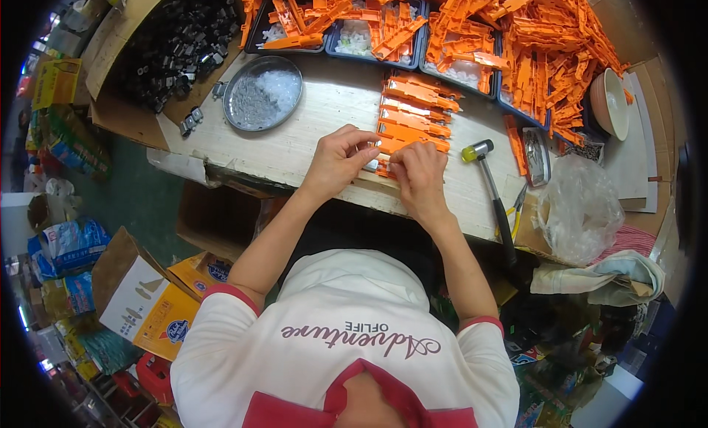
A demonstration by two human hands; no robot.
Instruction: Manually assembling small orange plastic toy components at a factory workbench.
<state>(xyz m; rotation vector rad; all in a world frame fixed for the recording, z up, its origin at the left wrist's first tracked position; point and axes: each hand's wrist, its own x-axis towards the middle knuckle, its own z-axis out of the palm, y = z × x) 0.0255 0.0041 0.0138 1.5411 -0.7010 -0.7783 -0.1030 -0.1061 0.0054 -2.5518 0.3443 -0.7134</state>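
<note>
At the near edge of the bench, a row of orange plastic parts (413,119) lies side by side. My left hand (339,161) is over the near left end of the row, thumb and forefinger pinched on a small whitish piece (377,143). Close beside it, my right hand (422,175) rests over the nearest orange parts with its fingers bent together. Whatever is between the right fingertips is hidden. Left of the row stands a round metal dish (239,119) of small clear pieces. A mallet (487,178) with a yellow-and-black head lies to the right of my hands.
Blue trays (422,57) heaped with orange parts line the back. A carton (136,127) of black metal-and-plastic parts stands far left. At right are yellow-handled pliers (518,206), a clear plastic bag (582,210), a white bowl (611,105) and a cloth (582,279) at the edge.
</note>
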